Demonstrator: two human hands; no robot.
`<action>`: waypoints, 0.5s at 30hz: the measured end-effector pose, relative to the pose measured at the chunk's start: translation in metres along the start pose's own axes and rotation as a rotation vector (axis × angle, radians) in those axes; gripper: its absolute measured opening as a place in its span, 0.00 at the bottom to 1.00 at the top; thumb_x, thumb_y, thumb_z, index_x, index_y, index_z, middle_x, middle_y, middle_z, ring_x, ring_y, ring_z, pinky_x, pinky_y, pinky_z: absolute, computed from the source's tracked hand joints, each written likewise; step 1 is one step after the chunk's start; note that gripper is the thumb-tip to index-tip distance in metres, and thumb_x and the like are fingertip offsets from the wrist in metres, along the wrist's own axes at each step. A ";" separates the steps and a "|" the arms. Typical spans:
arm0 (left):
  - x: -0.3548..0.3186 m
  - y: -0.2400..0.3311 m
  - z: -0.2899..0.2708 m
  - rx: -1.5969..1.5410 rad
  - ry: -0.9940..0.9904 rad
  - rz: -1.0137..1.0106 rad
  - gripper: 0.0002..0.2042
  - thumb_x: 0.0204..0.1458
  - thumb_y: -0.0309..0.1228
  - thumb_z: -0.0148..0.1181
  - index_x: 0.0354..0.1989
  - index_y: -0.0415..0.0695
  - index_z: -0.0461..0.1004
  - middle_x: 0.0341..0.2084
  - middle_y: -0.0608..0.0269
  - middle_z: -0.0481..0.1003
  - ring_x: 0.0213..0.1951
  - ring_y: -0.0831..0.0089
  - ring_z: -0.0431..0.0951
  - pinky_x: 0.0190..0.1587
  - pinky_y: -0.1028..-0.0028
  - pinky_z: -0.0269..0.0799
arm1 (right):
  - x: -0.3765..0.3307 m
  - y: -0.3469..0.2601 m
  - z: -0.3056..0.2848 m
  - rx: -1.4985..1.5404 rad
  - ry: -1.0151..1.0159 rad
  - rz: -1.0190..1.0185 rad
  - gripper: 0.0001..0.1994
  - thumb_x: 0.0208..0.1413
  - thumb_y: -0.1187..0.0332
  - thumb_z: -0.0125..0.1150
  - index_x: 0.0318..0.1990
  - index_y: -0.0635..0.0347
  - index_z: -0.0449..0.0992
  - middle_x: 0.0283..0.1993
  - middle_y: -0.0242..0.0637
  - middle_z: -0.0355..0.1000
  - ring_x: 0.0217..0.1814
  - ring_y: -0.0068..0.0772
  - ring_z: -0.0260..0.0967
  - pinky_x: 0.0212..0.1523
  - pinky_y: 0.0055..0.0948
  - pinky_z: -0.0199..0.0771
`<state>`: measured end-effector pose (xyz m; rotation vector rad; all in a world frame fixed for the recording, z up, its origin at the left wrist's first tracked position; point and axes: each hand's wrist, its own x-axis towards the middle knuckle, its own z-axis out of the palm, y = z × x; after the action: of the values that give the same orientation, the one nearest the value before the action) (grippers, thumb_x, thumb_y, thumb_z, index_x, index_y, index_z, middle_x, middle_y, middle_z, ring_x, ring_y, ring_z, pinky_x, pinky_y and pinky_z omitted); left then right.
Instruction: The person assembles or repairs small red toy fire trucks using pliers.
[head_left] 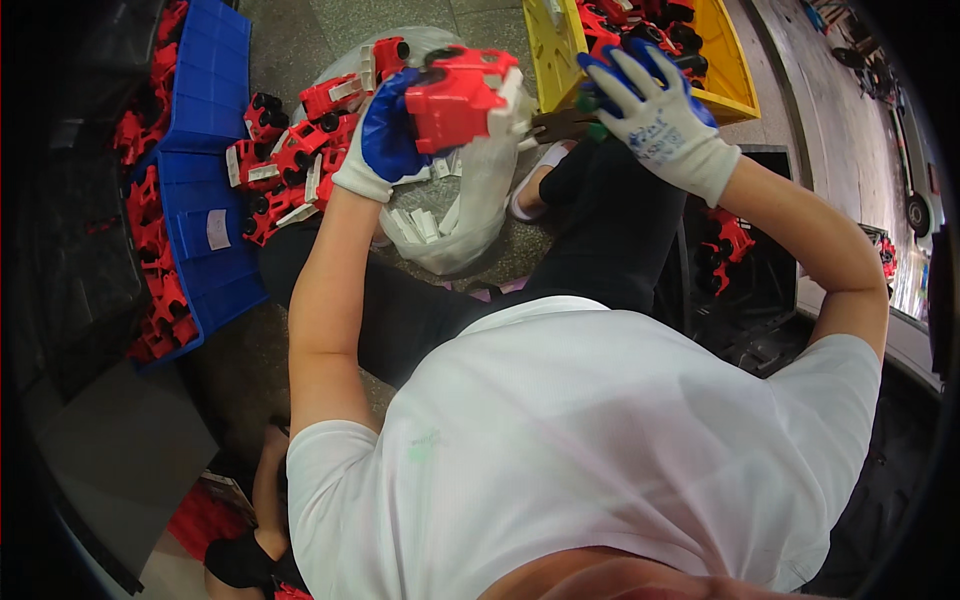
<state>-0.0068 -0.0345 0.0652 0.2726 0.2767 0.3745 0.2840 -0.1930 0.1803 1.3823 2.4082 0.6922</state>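
In my left hand (388, 135), gloved in white and blue, is a red toy truck body (455, 105), held up over a clear plastic bag (465, 215) with white plastic pieces (425, 225) in it. A white part sits on the truck's right end. My right hand (655, 115), gloved the same way, is beside the yellow bin with its fingers spread over what looks like green-handled pliers (596, 131). Their dark jaws point toward the truck; the palm hides most of the handles.
Red toy trucks (300, 150) with white parts lie heaped left of the bag. Blue bins (205, 200) holding more red bodies stand at the left. A yellow bin (735, 60) of trucks is at the far right. Another person's arm (270, 490) shows at the lower left.
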 end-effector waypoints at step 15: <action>-0.007 -0.006 0.026 0.507 -0.068 0.478 0.31 0.57 0.32 0.50 0.69 0.45 0.47 0.59 0.57 0.65 0.60 0.65 0.66 0.64 0.62 0.57 | -0.012 0.007 0.003 1.411 -0.685 0.237 0.32 0.49 0.48 0.63 0.59 0.56 0.67 0.56 0.48 0.66 0.59 0.47 0.63 0.61 0.37 0.61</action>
<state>-0.0027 -0.0482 0.0886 0.8564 0.2348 0.7654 0.2960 -0.1994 0.1816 1.8126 1.9863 -1.5223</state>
